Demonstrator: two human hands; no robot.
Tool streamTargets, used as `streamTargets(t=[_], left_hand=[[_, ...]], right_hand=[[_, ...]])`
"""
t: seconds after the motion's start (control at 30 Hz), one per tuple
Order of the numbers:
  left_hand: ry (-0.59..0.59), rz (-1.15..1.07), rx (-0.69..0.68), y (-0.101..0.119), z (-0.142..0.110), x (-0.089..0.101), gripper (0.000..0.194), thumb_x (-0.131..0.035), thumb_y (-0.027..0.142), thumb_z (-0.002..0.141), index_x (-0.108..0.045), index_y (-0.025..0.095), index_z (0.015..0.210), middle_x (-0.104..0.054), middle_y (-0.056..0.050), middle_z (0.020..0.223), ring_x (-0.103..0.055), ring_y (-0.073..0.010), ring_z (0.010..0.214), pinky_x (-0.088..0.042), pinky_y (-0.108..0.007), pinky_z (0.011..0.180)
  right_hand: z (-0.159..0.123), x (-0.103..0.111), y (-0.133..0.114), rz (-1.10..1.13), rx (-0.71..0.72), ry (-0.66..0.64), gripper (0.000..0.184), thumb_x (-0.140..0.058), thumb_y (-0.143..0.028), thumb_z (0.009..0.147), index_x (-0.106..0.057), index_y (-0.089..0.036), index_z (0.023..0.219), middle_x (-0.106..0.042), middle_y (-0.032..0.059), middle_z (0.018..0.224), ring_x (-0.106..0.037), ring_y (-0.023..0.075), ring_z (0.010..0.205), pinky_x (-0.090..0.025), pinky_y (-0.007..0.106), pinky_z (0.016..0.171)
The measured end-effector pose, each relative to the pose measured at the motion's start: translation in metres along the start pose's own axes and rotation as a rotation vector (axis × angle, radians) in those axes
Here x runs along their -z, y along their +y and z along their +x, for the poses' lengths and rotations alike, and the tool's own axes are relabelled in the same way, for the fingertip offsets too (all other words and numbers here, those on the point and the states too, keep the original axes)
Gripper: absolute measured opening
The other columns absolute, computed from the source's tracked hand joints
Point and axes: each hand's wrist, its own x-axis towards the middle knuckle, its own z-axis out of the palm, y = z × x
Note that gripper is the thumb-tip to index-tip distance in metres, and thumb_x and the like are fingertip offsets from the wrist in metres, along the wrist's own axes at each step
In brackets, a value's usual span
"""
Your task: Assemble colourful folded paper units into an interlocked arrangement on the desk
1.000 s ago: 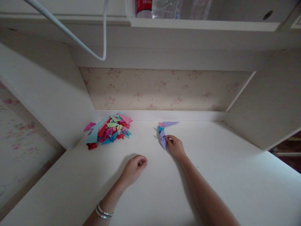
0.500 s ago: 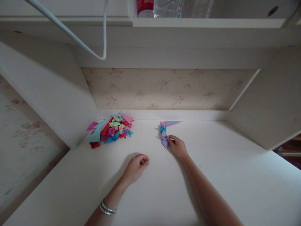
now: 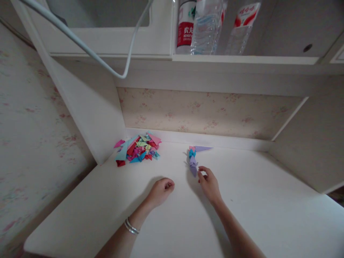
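A purple folded-paper crane (image 3: 193,165) lies on the white desktop (image 3: 172,229), at the near end of a short row. Behind it sit a blue paper crane (image 3: 192,153) and a pink folded piece (image 3: 191,147). A long purple paper point (image 3: 203,148) reaches right from the row's far end. My right hand (image 3: 210,184) is just right of the purple crane, thumb and fingers apart, with nothing visible between them. My left hand (image 3: 160,192) rests on the desktop in front of the row, fingers curled closed and no object showing in them.
A heap of colourful folded paper (image 3: 139,148) lies at the back left. Plastic bottles (image 3: 206,28) stand on the shelf above. A white cable (image 3: 91,53) hangs across the upper left. Side panels and a floral back wall (image 3: 209,113) enclose the desk.
My right hand has let go of the purple crane and drawn back slightly toward me, its fingers parting. The left hand stays curled in place. The camera view has tilted upward and turned left.
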Motion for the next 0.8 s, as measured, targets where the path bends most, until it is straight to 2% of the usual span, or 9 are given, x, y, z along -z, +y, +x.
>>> streamTargets(t=[0.1,0.2,0.27,0.33,0.37,0.43,0.57,0.67,0.8], left_hand=[[0.081,-0.009,0.006,-0.002,-0.002,-0.001,0.019,-0.054,0.029,0.079,-0.068,0.017,0.083,-0.069,-0.004,0.080,-0.062,-0.0162,0.073,-0.047,-0.026,0.068],[0.271,0.026,0.035,-0.008,-0.001,0.008,0.023,-0.052,0.034,0.081,-0.067,0.017,0.086,-0.070,-0.006,0.085,-0.063,-0.0176,0.075,-0.048,-0.028,0.071],[0.424,0.099,0.094,-0.015,0.004,0.023,0.025,-0.050,0.035,0.081,-0.067,0.018,0.088,-0.070,-0.006,0.090,-0.064,-0.0185,0.079,-0.048,-0.029,0.073],[0.567,0.208,0.225,-0.023,0.015,0.045,0.026,-0.048,0.035,0.083,-0.065,0.019,0.093,-0.070,-0.007,0.095,-0.065,-0.0193,0.084,-0.048,-0.028,0.074],[0.624,0.276,0.317,-0.027,0.022,0.057,0.026,-0.045,0.034,0.085,-0.064,0.020,0.095,-0.070,-0.006,0.097,-0.065,-0.0196,0.085,-0.048,-0.028,0.074],[0.684,0.331,0.412,-0.034,0.036,0.079,0.028,-0.042,0.033,0.086,-0.061,0.018,0.101,-0.069,-0.010,0.100,-0.065,-0.0226,0.090,-0.048,-0.030,0.073],[0.721,0.412,0.514,-0.042,0.058,0.107,0.037,-0.046,0.039,0.086,-0.057,0.013,0.110,-0.065,-0.019,0.113,-0.062,-0.0300,0.102,-0.047,-0.036,0.078],[0.673,0.476,0.567,-0.046,0.065,0.112,0.040,-0.051,0.043,0.084,-0.059,0.012,0.109,-0.066,-0.021,0.111,-0.062,-0.0335,0.101,-0.046,-0.039,0.077],[0.597,0.548,0.587,-0.050,0.067,0.111,0.032,-0.051,0.039,0.085,-0.061,0.014,0.101,-0.068,-0.021,0.102,-0.064,-0.0342,0.094,-0.046,-0.040,0.074]], right_hand=[[-0.028,-0.006,-0.013,0.085,-0.024,-0.188,0.038,-0.049,-0.051,0.084,-0.060,-0.021,0.105,-0.067,0.0050,0.090,-0.056,0.0134,0.050,-0.041,0.025,0.047],[-0.049,-0.010,-0.012,0.071,-0.034,-0.256,0.037,-0.046,-0.052,0.087,-0.065,-0.021,0.096,-0.066,0.0028,0.076,-0.056,0.0150,0.055,-0.041,0.025,0.051],[-0.055,-0.011,-0.007,0.018,0.005,-0.252,0.036,-0.046,-0.050,0.088,-0.067,-0.021,0.092,-0.066,0.0025,0.069,-0.059,0.0168,0.062,-0.042,0.026,0.058],[-0.056,-0.012,-0.004,-0.011,0.032,-0.269,0.036,-0.046,-0.049,0.088,-0.068,-0.021,0.091,-0.065,0.0021,0.066,-0.059,0.0173,0.063,-0.042,0.026,0.059],[-0.055,-0.012,-0.003,-0.014,0.035,-0.282,0.036,-0.045,-0.049,0.088,-0.068,-0.021,0.091,-0.065,0.0018,0.065,-0.059,0.0172,0.062,-0.041,0.025,0.058],[-0.052,-0.011,-0.003,-0.015,0.034,-0.297,0.037,-0.045,-0.049,0.088,-0.068,-0.021,0.091,-0.064,0.0014,0.064,-0.058,0.0169,0.060,-0.040,0.025,0.057],[-0.048,-0.010,-0.005,-0.011,0.023,-0.305,0.037,-0.046,-0.050,0.088,-0.068,-0.021,0.089,-0.064,0.0010,0.063,-0.059,0.0172,0.060,-0.040,0.025,0.057],[-0.048,-0.009,-0.004,-0.007,0.031,-0.327,0.035,-0.046,-0.049,0.087,-0.068,-0.021,0.090,-0.064,0.0012,0.064,-0.060,0.0178,0.061,-0.040,0.025,0.057],[-0.048,-0.009,-0.003,0.003,0.020,-0.338,0.035,-0.046,-0.049,0.087,-0.068,-0.022,0.089,-0.064,0.0015,0.062,-0.060,0.0185,0.059,-0.041,0.026,0.056]])
